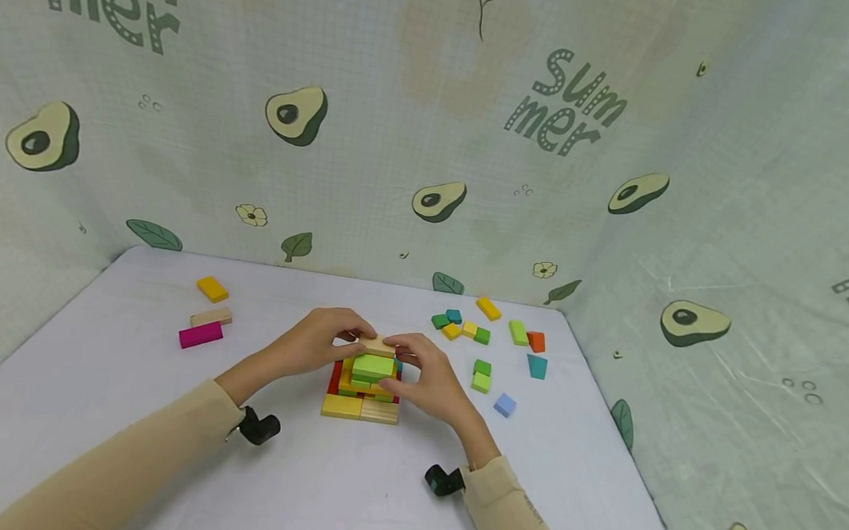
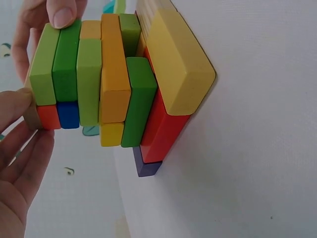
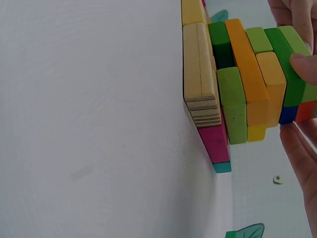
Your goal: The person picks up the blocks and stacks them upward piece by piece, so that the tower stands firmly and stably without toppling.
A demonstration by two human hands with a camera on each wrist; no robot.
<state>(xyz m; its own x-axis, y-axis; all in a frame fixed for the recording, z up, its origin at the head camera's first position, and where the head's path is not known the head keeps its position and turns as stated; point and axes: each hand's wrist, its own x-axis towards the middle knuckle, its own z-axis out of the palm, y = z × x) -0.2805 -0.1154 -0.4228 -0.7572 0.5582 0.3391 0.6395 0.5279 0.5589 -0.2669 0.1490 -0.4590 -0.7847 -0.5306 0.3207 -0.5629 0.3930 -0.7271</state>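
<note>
A stepped tower of coloured wooden blocks (image 1: pixel 342 407) stands on the white table, with both hands at its top. My left hand (image 1: pixel 321 341) pinches the left end of a plain wooden block (image 1: pixel 378 346) on the uppermost layer, its thumb on the near side and fingers behind. The right hand (image 1: pixel 427 378) grips the upper layers from the right. Its thumb lies against a dark green block (image 3: pixel 287 67), while its fingers reach round the back near a blue block (image 3: pixel 288 114) and a red block (image 3: pixel 304 111). A light green block (image 2: pixel 44 64) lies under the plain one.
Left of the tower lie a yellow block (image 1: pixel 212 289), a plain block (image 1: pixel 211 316) and a magenta block (image 1: pixel 201 335). Several small blocks are scattered to the right, among them a teal block (image 1: pixel 537 366) and a light blue cube (image 1: pixel 505 404). A patterned cloth (image 1: pixel 367 236) hangs behind the table.
</note>
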